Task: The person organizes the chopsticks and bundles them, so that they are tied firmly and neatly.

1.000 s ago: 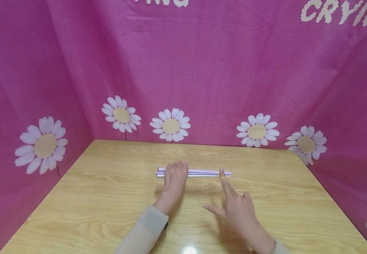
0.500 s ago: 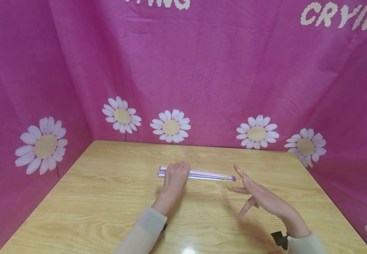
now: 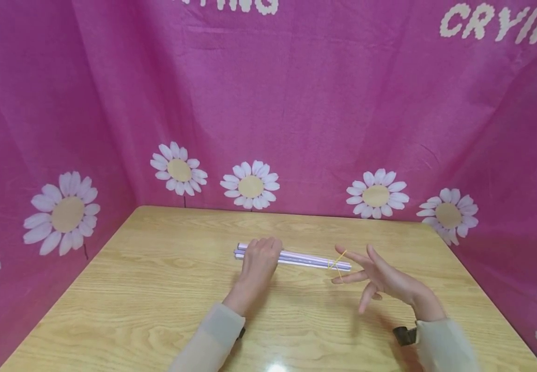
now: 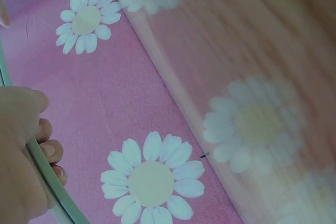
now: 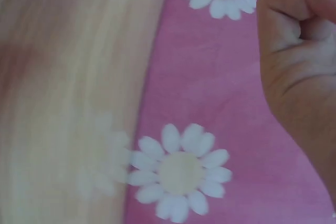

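Pale lilac and thin, a bundle of long straight sticks (image 3: pixel 291 257) lies crosswise on the light wooden table (image 3: pixel 147 289), near the middle and a little toward the far edge. The left hand (image 3: pixel 259 261) rests on the bundle's left part with its fingers curled over the sticks, gripping them; in the left wrist view the fingers (image 4: pixel 50 153) bend round a thin pale rod. A thin yellow rubber band (image 3: pixel 337 261) is looped around the bundle's right end and stretches out to the right hand (image 3: pixel 380 276), which sits just beside that end with its fingers spread apart and straight, the band hooked on them; exactly which fingers carry it cannot be told. The right wrist view is blurred and shows only part of the palm. Both forearms wear light beige sleeves (image 3: pixel 212 336). A pink cloth backdrop printed with white daisies (image 3: pixel 296 103) surrounds the table on 3 sides.
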`<act>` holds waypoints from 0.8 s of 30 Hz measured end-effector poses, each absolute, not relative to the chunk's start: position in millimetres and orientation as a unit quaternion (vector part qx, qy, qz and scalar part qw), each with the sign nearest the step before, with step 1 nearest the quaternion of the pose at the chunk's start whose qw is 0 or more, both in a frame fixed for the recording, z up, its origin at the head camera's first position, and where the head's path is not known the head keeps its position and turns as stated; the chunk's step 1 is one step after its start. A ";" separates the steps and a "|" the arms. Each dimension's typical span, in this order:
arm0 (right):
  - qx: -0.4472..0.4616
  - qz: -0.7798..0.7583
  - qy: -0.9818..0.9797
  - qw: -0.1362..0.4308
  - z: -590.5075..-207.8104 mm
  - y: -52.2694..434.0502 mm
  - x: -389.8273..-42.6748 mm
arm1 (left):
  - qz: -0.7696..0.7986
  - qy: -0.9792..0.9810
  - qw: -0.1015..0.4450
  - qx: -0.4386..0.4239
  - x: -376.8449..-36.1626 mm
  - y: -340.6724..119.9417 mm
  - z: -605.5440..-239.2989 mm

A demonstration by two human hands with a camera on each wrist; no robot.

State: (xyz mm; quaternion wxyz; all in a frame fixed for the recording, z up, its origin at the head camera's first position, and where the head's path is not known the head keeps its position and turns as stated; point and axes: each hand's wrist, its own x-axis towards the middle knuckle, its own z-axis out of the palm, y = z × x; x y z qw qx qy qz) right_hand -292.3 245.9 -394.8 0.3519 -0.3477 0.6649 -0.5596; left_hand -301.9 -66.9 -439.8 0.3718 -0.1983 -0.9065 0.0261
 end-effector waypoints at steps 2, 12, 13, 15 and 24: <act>-0.352 -0.587 0.625 0.375 -402.4 243.4 -298.4 | 0.019 -0.906 0.373 -0.200 -302.2 -66.6 -440.3; -0.327 -0.684 0.516 0.398 -434.6 208.8 -303.7 | -0.007 -0.916 0.359 -0.179 -302.2 -67.2 -438.1; -0.325 -0.693 0.510 0.393 -435.3 206.7 -302.0 | -0.011 -0.918 0.356 -0.172 -302.4 -67.6 -437.8; -0.313 -0.695 0.525 0.378 -435.4 202.6 -297.5 | -0.014 -0.923 0.352 -0.156 -302.7 -68.4 -437.1; -0.223 -0.549 0.768 0.244 -431.3 183.5 -255.1 | 0.016 -0.917 0.374 -0.140 -304.5 -72.4 -439.2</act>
